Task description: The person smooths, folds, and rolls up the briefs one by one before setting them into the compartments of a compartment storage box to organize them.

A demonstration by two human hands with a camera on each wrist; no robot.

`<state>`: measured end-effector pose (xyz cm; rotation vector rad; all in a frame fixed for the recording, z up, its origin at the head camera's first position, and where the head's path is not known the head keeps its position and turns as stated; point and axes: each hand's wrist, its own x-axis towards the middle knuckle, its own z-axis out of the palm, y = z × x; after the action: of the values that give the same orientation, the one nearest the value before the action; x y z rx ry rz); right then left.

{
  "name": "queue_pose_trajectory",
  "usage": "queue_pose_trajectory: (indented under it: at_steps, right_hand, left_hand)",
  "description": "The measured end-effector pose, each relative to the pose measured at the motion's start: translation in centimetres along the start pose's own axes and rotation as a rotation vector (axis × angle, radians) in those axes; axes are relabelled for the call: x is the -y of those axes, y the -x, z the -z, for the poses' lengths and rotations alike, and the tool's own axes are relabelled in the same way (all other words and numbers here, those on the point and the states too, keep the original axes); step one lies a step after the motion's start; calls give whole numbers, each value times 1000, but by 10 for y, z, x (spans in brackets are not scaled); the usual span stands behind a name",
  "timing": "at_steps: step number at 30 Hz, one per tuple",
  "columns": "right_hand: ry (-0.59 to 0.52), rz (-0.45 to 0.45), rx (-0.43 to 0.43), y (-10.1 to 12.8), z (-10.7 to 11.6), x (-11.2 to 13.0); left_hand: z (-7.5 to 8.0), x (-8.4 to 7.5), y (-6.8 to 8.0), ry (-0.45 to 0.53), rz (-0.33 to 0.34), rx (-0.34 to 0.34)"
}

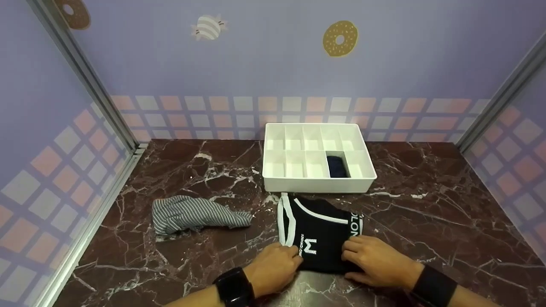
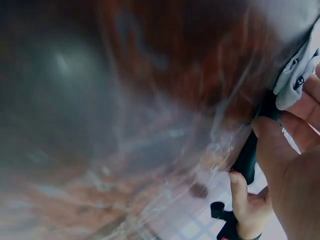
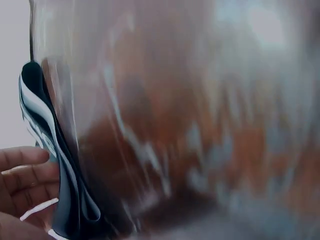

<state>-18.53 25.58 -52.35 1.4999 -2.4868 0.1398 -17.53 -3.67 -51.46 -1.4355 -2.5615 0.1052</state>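
Observation:
A black garment (image 1: 318,232) with white trim and white lettering lies flat on the marble table just in front of me. My left hand (image 1: 293,254) grips its near left edge. In the left wrist view the left hand (image 2: 270,145) has thumb and fingers closed round the dark fabric (image 2: 248,155). My right hand (image 1: 349,252) rests on the near right part with its fingers laid on the cloth. In the right wrist view the fingers (image 3: 25,170) lie straight beside the black garment (image 3: 65,200).
A white divided tray (image 1: 318,184) stands behind the garment, with a dark rolled item (image 1: 338,166) in one front compartment. A crumpled grey striped cloth (image 1: 192,213) lies to the left. Walls with metal frames close in the table (image 1: 448,204) on three sides.

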Motion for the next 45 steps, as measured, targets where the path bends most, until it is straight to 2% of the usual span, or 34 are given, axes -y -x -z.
queue_pose_trajectory:
  at_steps: [5, 8, 16, 19, 25, 29, 32, 38, 45]
  right_hand:
    - [82, 39, -37, -4, 3, 9]
    - [129, 69, -57, -5, 5, 12]
    - [130, 126, -62, -4, 7, 18]
    - [124, 126, -60, -5, 8, 21]
    - [116, 119, -82, -7, 8, 28]
    - [75, 102, -90, -9, 8, 32]
    - [50, 97, -92, -9, 8, 34]
    - [35, 81, -116, -7, 7, 35]
    - [-25, 83, -150, -5, 10, 35]
  left_hand:
    - [-1, 3, 5, 16, -7, 0]
    - [0, 4, 5, -18, -34, 3]
    - [11, 3, 0, -85, -55, 50]
    - [14, -1, 0, -123, -56, 28]
    - [15, -8, 5, -176, -75, -61]
    - [15, -9, 7, -180, -91, -69]
    - [15, -8, 8, -156, -106, -39]
    - [14, -8, 11, -89, -113, 86]
    - [24, -4, 10, -57, -102, 128]
